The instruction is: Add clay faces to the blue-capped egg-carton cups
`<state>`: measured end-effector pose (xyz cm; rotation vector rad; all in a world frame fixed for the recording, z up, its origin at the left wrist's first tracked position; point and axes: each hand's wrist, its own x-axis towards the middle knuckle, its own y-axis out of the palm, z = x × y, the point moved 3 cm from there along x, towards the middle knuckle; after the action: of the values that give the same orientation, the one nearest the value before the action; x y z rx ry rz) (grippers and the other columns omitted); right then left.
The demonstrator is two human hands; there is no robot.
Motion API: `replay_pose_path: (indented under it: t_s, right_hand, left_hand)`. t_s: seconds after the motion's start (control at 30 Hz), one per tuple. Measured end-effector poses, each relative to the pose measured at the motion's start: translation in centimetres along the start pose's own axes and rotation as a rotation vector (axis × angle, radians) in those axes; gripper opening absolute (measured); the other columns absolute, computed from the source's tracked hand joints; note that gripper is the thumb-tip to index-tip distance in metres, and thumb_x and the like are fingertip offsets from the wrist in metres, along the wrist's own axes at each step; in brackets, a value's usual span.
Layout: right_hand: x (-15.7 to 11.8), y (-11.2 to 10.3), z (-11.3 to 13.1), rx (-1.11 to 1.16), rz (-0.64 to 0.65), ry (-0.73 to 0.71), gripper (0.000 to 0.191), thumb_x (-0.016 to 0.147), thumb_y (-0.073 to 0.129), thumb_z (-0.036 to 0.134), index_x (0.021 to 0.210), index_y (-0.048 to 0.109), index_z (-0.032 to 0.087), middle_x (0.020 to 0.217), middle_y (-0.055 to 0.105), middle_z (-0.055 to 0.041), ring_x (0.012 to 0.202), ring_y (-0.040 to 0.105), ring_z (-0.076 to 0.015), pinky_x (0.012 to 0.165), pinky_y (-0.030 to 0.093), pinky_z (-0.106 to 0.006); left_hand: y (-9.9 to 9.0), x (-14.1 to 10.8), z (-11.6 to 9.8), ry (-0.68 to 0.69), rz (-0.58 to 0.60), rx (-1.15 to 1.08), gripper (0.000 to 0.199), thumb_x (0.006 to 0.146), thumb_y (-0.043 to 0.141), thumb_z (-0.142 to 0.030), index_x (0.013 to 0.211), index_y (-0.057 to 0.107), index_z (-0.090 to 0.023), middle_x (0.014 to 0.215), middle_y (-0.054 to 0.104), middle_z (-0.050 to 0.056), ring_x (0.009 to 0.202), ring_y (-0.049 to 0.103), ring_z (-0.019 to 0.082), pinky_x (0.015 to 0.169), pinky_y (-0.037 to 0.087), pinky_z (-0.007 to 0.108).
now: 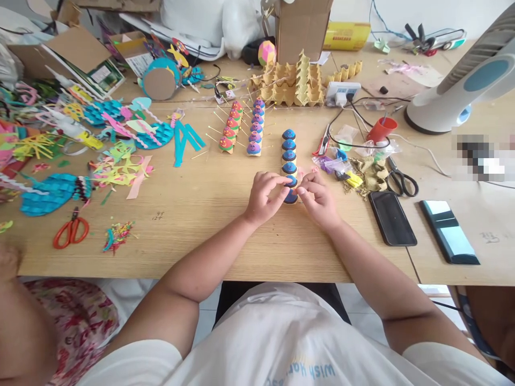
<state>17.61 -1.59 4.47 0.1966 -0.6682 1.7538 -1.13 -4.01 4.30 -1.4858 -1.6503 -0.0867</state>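
Note:
A strip of egg-carton bumps painted blue and black (288, 155) stands upright in the view on the wooden table. My left hand (266, 197) is at the left of its near end, thumb and index finger on a blue bump. At the right side my right hand (317, 198) has its thumb and finger pinched together beside the same bump; what lies between them is too small to make out. Two finished-looking strips, one red and green (231, 127), one purple and blue (256, 128), lie further back with yellow-tipped sticks poking out.
Orange scissors (71, 229) and paper scraps (120, 171) lie left. Black scissors (400, 179), a phone (392, 219), a red cup (381, 130) and a white fan (442, 102) are right. Egg cartons (289, 83) sit behind. A person's arm (24, 321) shows at lower left.

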Motion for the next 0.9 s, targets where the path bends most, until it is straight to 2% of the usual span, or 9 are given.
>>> replay_pose_path:
  t_s: [0.13,0.23,0.37,0.47,0.67,0.9]
  right_hand:
    - [0.09,-0.4,-0.34,0.004,-0.05,0.025,0.038,0.095,0.072,0.065,0.093,0.082,0.028,0.095,0.059,-0.0058,0.098,0.059,-0.0243,0.103,0.05,-0.049]
    - [0.1,-0.65,-0.41,0.037,-0.049,0.017,0.038,0.097,0.071,0.064,0.087,0.083,0.029,0.092,0.057,-0.0048,0.096,0.058,-0.023,0.109,0.047,-0.05]
    - [0.14,-0.89,-0.24,0.052,-0.037,0.026,0.051,0.101,0.061,0.066,0.075,0.082,0.027,0.087,0.056,-0.0046,0.092,0.058,-0.0215,0.113,0.045,-0.051]
    - [0.15,-0.87,-0.07,0.048,-0.029,0.012,0.055,0.104,0.058,0.064,0.072,0.082,0.026,0.088,0.057,-0.0048,0.092,0.059,-0.0207,0.109,0.047,-0.049]
    - [-0.05,-0.42,-0.06,0.034,0.01,-0.091,0.05,0.107,0.058,0.055,0.074,0.081,0.025,0.086,0.058,-0.005,0.087,0.06,-0.02,0.086,0.051,-0.043]
    - [-0.05,-0.34,-0.41,0.008,0.022,-0.088,0.05,0.108,0.055,0.055,0.076,0.08,0.026,0.088,0.059,-0.005,0.091,0.061,-0.0206,0.093,0.052,-0.045]
  left_hand:
    - [0.04,-0.02,-0.08,-0.004,-0.018,0.008,0.039,0.11,0.049,-0.054,0.113,0.075,-0.025,0.11,0.08,0.006,0.108,0.068,0.023,0.104,0.05,0.042]
    - [0.23,-0.03,-0.21,0.02,-0.021,-0.001,0.034,0.11,0.052,-0.05,0.113,0.075,-0.025,0.108,0.08,0.006,0.107,0.069,0.022,0.103,0.05,0.042]
    - [0.3,-0.02,-0.39,0.042,-0.018,-0.018,0.032,0.109,0.054,-0.048,0.113,0.075,-0.025,0.107,0.08,0.005,0.106,0.069,0.021,0.102,0.05,0.041]
    - [0.25,-0.03,-0.46,0.055,-0.014,-0.013,0.031,0.107,0.059,-0.049,0.114,0.075,-0.024,0.107,0.079,0.005,0.106,0.069,0.021,0.103,0.05,0.041]
    - [0.25,-0.16,-0.4,0.087,-0.032,-0.023,0.027,0.102,0.069,-0.049,0.11,0.078,-0.025,0.102,0.078,0.004,0.101,0.066,0.021,0.099,0.05,0.04]
    - [0.61,-0.2,-0.16,0.099,-0.024,0.018,0.021,0.101,0.071,-0.046,0.1,0.083,-0.028,0.095,0.075,0.003,0.099,0.063,0.02,0.097,0.049,0.039]
